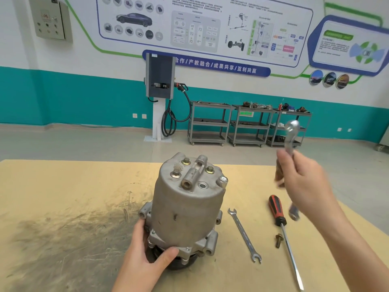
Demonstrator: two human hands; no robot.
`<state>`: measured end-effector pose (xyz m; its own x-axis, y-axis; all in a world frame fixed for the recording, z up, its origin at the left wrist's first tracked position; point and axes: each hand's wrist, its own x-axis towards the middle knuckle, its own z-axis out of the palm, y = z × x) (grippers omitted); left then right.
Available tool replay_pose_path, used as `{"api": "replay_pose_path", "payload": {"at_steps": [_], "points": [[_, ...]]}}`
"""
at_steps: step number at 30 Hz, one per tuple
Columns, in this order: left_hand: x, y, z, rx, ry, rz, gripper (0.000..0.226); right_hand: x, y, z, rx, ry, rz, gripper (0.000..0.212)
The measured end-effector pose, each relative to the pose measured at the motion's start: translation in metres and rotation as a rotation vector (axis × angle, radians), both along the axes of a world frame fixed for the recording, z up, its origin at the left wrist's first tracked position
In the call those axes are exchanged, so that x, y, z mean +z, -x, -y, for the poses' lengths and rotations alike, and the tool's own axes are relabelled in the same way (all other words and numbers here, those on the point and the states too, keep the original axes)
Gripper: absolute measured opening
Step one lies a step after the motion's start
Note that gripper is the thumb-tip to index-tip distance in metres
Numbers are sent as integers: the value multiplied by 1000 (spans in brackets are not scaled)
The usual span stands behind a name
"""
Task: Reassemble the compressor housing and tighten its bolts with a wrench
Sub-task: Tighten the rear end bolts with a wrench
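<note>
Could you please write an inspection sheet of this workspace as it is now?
Surface: wooden table, scuffed dark at left.
Job's things: compressor upright, three bolts on top; ratchet wrench raised in the air.
Clutter: flat wrench, red-handled screwdriver and loose bolt lying right of the compressor.
Hands: left hand grips the compressor's base; right hand holds the ratchet wrench.
Cables: black cable hanging from the charging station.
Surroundings: grey shelf carts, wall posters.

Your left hand grips the compressor at its base. Your right hand holds the ratchet up to the compressor's right; below that grip lie the spanner, screwdriver and a loose bolt between them.
</note>
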<state>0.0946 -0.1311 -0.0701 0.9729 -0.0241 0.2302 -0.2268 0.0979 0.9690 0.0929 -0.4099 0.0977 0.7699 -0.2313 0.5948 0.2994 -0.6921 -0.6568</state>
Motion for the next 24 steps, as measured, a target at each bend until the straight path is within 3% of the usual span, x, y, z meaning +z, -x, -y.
{"api": "replay_pose_path", "payload": {"at_steps": [1, 3, 7, 18, 24], "points": [[0, 0, 1, 3, 6, 4, 108, -8, -5, 11, 14, -47, -190, 45], [-1, -1, 1, 19, 18, 5, 102, -38, -12, 34, -34, 91, -493, 43], [-3, -2, 1, 27, 25, -6, 92, -101, -14, 63, -190, 441, -763, 33], [1, -3, 2, 18, -9, -51, 94, -123, -19, 60, -315, 621, -761, 28], [4, -4, 3, 34, -154, -64, 131, -116, -17, 55, -303, 580, -745, 16]]}}
